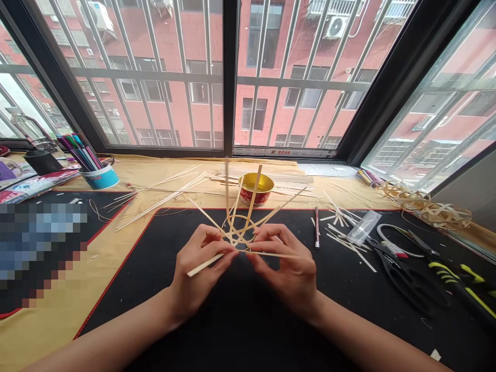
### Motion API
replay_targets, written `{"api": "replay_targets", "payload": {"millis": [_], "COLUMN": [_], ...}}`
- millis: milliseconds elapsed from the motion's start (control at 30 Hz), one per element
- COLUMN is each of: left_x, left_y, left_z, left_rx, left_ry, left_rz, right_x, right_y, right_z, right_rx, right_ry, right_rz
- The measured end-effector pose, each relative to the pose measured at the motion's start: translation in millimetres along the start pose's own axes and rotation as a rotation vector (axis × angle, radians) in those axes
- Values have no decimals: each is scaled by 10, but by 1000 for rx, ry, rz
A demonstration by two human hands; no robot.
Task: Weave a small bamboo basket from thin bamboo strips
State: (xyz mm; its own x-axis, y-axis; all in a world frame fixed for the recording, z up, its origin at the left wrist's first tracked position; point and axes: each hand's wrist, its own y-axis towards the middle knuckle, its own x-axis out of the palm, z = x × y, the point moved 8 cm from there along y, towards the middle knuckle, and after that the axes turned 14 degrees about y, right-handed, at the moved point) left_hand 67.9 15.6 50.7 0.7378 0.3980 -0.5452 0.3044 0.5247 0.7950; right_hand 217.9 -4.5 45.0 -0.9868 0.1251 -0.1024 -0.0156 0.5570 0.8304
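Observation:
Between my two hands, a small weave of pale bamboo strips (242,235) is held above the black mat. Its middle forms a rounded, interlaced shape, and long loose ends fan out upward and to both sides. My left hand (203,263) pinches the left part of the weave, with one flat strip end sticking out below its fingers. My right hand (284,258) has thumb and fingers closed on the right part, and a thin strip runs across its fingers. The fingertips hide some of the crossings. Just behind the weave stands a red and gold bowl (256,192).
Loose strips (166,199) lie behind on the yellow cloth. On the right are a pencil (316,227), strip scraps (349,240), black scissors (403,281), yellow-black pliers (461,284) and curled woven strips (430,206). A blue cup of pens (98,177) stands at left, before the barred window.

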Motion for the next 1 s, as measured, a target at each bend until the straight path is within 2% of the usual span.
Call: {"api": "replay_targets", "payload": {"millis": [67, 167, 300, 400, 533, 700, 900, 1000], "left_x": [63, 154, 232, 257, 231, 258, 172, 208], "left_y": [-3, -38, -104, -128, -147, -231, -131, -133], "left_z": [-56, -112, -172, -191, -200, -201, -128, -173], "left_rx": [-33, -84, -172, -213, -237, -250, -143, -178], "left_ry": [-24, -78, -106, -101, -87, -94, -88, -122], "left_rz": [-62, -185, -329, -390, -367, -433, -352, -372], "right_x": [6, 55, 190, 292, 366, 406, 436, 443], "right_y": [-9, -40, -115, -167, -201, -195, -196, -180], "right_z": [74, 161, 234, 280, 339, 337, 325, 344], "right_rx": [47, 111, 138, 145, 168, 175, 195, 228], "right_ry": [-36, -83, -182, -188, -175, -141, -175, -167], "right_rz": [-6, -85, -307, -484, -643, -721, -745, -726]}}
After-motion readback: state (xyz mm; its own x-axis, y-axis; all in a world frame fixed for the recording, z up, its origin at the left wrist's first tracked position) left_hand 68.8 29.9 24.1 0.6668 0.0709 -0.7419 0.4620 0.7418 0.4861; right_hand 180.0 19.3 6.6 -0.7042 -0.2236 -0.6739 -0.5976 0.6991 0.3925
